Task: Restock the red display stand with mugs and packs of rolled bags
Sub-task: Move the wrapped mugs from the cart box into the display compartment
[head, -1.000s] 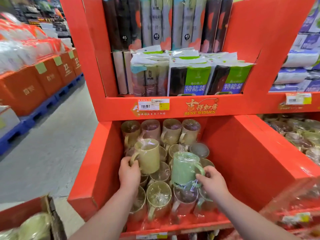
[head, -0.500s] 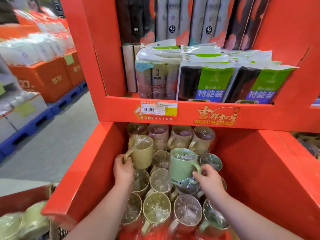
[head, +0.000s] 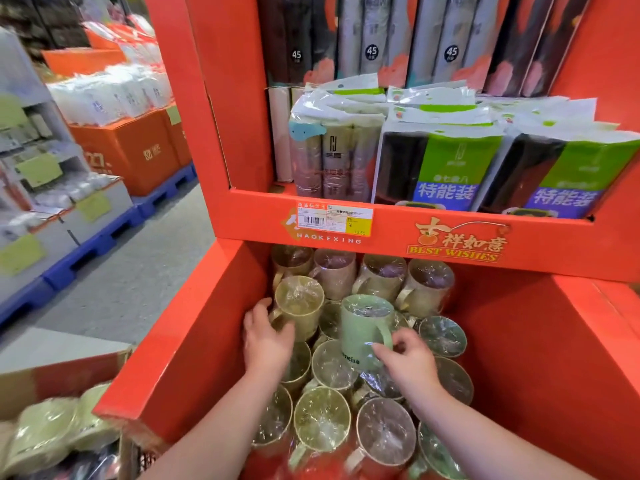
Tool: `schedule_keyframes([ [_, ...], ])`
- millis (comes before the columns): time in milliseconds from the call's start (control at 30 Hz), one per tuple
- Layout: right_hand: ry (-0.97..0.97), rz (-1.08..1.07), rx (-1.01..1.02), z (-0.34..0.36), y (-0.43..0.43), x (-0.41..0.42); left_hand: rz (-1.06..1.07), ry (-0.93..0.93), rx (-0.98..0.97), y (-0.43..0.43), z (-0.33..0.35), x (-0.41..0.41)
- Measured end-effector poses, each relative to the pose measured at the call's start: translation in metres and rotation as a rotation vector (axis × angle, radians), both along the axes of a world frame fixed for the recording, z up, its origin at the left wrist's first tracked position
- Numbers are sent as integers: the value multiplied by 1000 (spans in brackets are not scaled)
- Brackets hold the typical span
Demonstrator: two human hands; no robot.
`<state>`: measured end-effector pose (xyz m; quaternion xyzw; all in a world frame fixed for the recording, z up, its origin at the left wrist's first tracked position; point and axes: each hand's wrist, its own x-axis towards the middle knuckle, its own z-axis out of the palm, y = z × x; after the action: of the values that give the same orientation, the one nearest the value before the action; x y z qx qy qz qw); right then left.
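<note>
The red display stand (head: 412, 233) has a lower bin full of plastic-wrapped mugs. My left hand (head: 266, 336) grips a yellow-green mug (head: 299, 301) by its handle at the bin's left side, on top of the other mugs. My right hand (head: 407, 358) holds a light green mug (head: 363, 325) at its handle and lower side, in the middle of the bin. Several wrapped mugs (head: 322, 419) stand upright around and below both. On the upper shelf stand packs of rolled bags (head: 440, 168) in rows.
A cardboard box (head: 52, 434) with more green mugs sits at the lower left. Orange boxes (head: 138, 150) on blue pallets (head: 104, 233) line the aisle on the left, across a grey floor. The bin's right part (head: 519, 341) shows bare red wall.
Both hands have carried their mugs a little farther back and lower onto the mugs in the bin. The camera has moved closer to the stand.
</note>
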<state>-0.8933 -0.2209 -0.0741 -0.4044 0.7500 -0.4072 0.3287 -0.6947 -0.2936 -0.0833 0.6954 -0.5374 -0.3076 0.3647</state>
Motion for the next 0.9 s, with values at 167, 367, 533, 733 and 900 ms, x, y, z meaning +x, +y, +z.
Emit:
schedule_keyframes([
  [167, -46, 10, -92, 4, 8, 5, -129, -191, -21, -10, 9, -6],
  [367, -43, 52, -138, 9, 11, 10, -140, -333, 16, -24, 7, -11],
  [533, -40, 39, -104, 9, -1, 20, -93, -196, -36, -31, 5, -3],
  [733, -82, 43, -21, -3, -24, 42, -149, -255, 18, -32, -1, -3],
  [900, -101, 184, 135, -10, -41, 51, -157, -204, 33, -34, -1, 0],
])
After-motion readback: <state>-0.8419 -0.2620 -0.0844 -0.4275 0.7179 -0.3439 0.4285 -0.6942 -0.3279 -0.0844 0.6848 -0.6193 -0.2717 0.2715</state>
